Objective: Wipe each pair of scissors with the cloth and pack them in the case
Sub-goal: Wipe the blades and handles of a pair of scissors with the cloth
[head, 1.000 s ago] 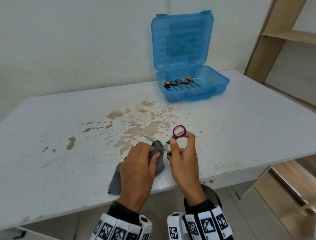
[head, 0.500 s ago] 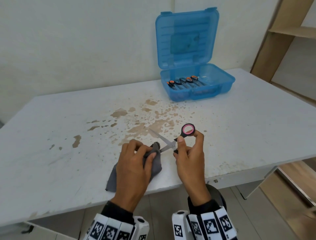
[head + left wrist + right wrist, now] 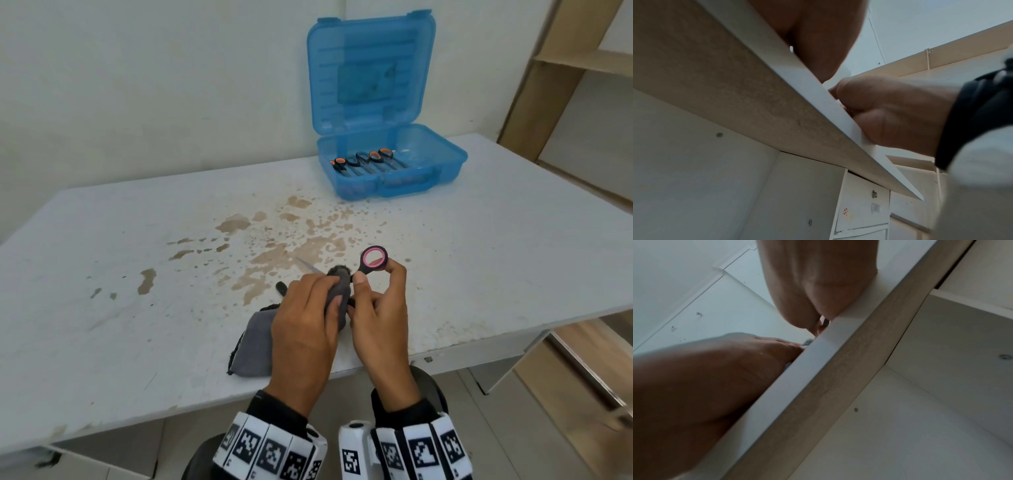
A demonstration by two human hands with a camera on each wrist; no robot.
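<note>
Above the table's front edge my right hand (image 3: 376, 274) pinches the black, pink-lined handle ring of a pair of scissors (image 3: 375, 258). My left hand (image 3: 329, 291) grips a fold of the grey cloth (image 3: 253, 346) around the blades, close to the handle. Only the blade tip (image 3: 308, 268) sticks out to the left. The cloth's tail lies on the table. At the back right stands the blue case (image 3: 445, 161), lid up, with several black and orange scissors (image 3: 363, 161) in its left half. Both wrist views look up past the table edge at the hands.
The white table (image 3: 137, 274) has brown stains (image 3: 284, 253) in the middle, just beyond my hands. A wooden shelf unit (image 3: 561, 85) stands at the right, behind the table. Bare tabletop lies between my hands and the case.
My left hand has slid the cloth back along the blades to the handle, covering most of the blade. My right hand kept hold of the handle ring.
</note>
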